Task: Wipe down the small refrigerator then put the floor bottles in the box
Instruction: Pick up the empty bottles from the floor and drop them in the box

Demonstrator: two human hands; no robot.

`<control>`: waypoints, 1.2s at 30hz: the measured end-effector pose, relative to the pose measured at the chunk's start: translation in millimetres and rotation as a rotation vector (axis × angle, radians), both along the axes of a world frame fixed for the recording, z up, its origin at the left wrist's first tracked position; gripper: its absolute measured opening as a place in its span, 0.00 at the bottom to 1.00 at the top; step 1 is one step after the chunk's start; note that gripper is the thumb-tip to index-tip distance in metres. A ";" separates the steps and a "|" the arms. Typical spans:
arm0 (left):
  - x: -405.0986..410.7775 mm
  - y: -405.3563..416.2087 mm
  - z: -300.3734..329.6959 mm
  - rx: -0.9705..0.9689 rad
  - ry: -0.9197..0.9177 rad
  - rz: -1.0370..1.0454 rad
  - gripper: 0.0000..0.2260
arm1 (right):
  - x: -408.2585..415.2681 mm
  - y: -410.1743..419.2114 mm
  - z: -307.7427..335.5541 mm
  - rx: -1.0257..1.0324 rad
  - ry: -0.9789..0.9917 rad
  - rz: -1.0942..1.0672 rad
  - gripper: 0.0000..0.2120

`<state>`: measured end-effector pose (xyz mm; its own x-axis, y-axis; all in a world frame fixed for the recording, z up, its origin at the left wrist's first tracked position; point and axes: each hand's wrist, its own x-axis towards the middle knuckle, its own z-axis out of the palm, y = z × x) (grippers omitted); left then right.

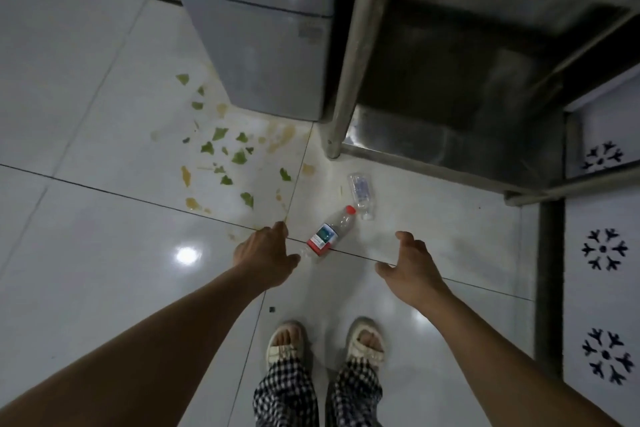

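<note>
A clear plastic bottle with a red cap and red label (329, 234) lies on the white tiled floor. A smaller clear bottle with a blue label (361, 194) lies just beyond it. My left hand (266, 255) hovers open just left of the red-capped bottle's base. My right hand (410, 263) is open to the bottle's right, fingers spread, apart from it. The small grey refrigerator (263, 31) stands at the top centre. No box is in view.
Green leaf scraps and yellow-brown stains (228, 156) litter the floor left of the bottles. A steel table leg (353, 55) and low shelf (450, 149) stand right of the refrigerator. My sandalled feet (325, 343) are below. A white patterned panel (602, 253) lines the right edge.
</note>
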<state>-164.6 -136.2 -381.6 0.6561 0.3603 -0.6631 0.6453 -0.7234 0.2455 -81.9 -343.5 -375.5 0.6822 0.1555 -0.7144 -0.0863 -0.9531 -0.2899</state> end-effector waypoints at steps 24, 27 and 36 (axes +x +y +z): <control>91.4 -64.2 -428.8 0.128 -0.094 -0.012 0.35 | 143.4 19.8 -428.0 0.131 -0.344 -0.043 0.33; 90.4 -63.4 -441.4 0.125 -0.093 -0.023 0.33 | 152.5 31.2 -441.9 0.135 -0.361 -0.104 0.31; 95.1 -25.5 -429.3 0.127 -0.023 0.038 0.29 | 152.1 40.3 -458.3 0.028 -0.300 -0.118 0.32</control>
<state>-69.5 -161.7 -810.9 0.6551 0.4654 -0.5952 0.6680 -0.7247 0.1687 70.2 -303.2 -833.8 0.8760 0.0796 -0.4756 -0.1025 -0.9330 -0.3449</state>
